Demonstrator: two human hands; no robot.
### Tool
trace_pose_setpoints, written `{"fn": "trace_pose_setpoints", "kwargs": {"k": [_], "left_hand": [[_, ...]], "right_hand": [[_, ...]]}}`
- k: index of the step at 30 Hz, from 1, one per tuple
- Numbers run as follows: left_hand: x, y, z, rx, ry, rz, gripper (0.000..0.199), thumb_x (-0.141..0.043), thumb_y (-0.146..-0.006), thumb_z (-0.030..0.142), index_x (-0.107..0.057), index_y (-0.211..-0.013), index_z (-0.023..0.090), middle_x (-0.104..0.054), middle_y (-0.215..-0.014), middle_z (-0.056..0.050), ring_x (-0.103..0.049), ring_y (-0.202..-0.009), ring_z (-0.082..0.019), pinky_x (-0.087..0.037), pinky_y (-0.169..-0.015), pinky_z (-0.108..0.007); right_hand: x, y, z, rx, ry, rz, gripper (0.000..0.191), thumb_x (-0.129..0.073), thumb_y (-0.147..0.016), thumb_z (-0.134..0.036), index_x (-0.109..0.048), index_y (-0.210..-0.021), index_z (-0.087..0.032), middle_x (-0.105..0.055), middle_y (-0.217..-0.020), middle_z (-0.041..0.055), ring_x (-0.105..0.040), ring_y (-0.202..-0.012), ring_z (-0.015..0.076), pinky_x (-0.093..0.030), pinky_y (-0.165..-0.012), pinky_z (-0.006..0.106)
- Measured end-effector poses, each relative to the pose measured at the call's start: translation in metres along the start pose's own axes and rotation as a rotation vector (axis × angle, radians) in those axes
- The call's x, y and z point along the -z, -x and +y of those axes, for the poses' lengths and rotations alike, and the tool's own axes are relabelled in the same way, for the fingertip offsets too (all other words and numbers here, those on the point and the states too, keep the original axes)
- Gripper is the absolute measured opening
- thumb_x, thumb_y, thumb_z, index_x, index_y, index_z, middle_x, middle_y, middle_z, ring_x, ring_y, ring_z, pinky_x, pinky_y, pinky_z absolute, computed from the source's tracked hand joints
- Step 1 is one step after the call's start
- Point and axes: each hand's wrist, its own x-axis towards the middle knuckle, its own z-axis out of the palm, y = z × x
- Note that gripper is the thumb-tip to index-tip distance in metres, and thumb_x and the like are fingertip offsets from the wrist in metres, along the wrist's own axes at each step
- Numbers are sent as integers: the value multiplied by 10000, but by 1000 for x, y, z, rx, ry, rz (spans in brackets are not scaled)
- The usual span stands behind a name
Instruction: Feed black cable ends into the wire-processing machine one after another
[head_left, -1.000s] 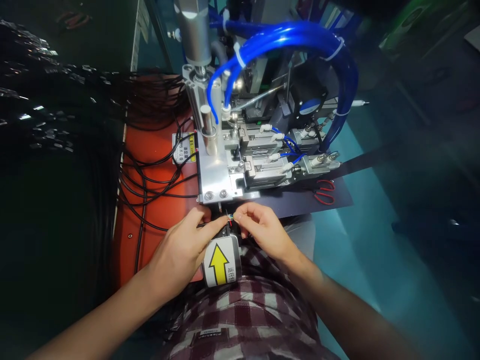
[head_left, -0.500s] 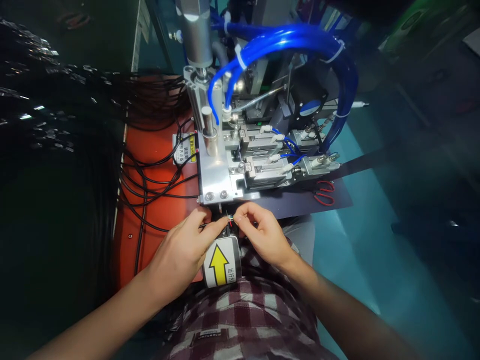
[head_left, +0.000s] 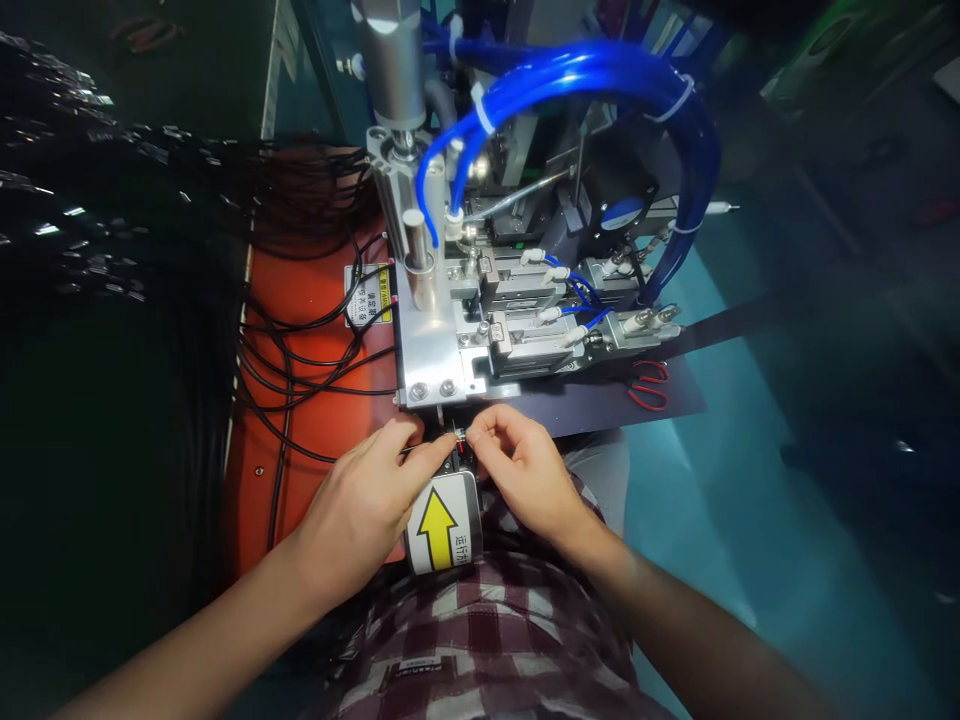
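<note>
My left hand (head_left: 364, 495) is closed around a black cable (head_left: 313, 452) that comes in from the left, its thumb reaching towards the cable's tip. Thin coloured wires (head_left: 461, 436), with red among them, show between the two hands. At their right side, my right hand (head_left: 529, 470) pinches the wire ends between thumb and fingertips; the exact grip is too small to make out. Both hands are just in front of the metal plate (head_left: 431, 370) of a machine. Below the fingertips lies a white label with a yellow arrow (head_left: 437, 530).
Pneumatic cylinders (head_left: 525, 335) with blue air hoses (head_left: 585, 75) stand beyond my hands. Red-handled scissors or pliers (head_left: 649, 387) lie on a dark board (head_left: 592, 405) to the right. Black cables loop over the orange-red surface (head_left: 259, 515), and a large dark cable bundle (head_left: 82, 230) is at left.
</note>
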Motion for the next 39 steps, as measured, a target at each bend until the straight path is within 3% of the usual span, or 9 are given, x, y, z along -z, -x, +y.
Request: {"fn": "trace_pose_setpoints", "kwargs": {"k": [5, 10, 13, 39], "left_hand": [[1, -2, 4, -22, -107, 10, 343, -418, -873, 100, -542, -1191, 138, -495, -897, -73, -517, -727, -191, -434, -587, -280], [0, -3, 4, -22, -95, 9, 336, -416, -878, 101, -545, -1187, 129, -483, -891, -72, -517, -718, -188, -430, -567, -273], [1, -2, 3, -19, -82, 12, 331, -407, -888, 109, -552, -1185, 131, -466, -868, -62, -502, -691, -174, -420, -549, -257], [1, -1, 1, -16, -38, -17, 383, -389, -878, 107, -507, -1239, 148, -445, -924, -70, -502, -745, -178, -437, -592, -259]], "right_hand": [[0, 2, -8, 52, 173, 93, 147, -497, -850, -189, -498, -703, -188, -507, -660, -18, -462, -589, 123, -352, -546, 248], [2, -3, 3, -123, -196, -90, 185, -485, -884, -302, -503, -738, -192, -505, -605, -41, -505, -515, 111, -382, -516, 240], [3, -5, 9, -138, -302, -123, 174, -504, -880, -308, -512, -754, -188, -513, -579, -46, -512, -515, 111, -391, -531, 240], [4, -6, 9, -116, -336, -142, 183, -517, -865, -329, -518, -756, -182, -529, -543, -44, -511, -514, 115, -398, -536, 241]]}}
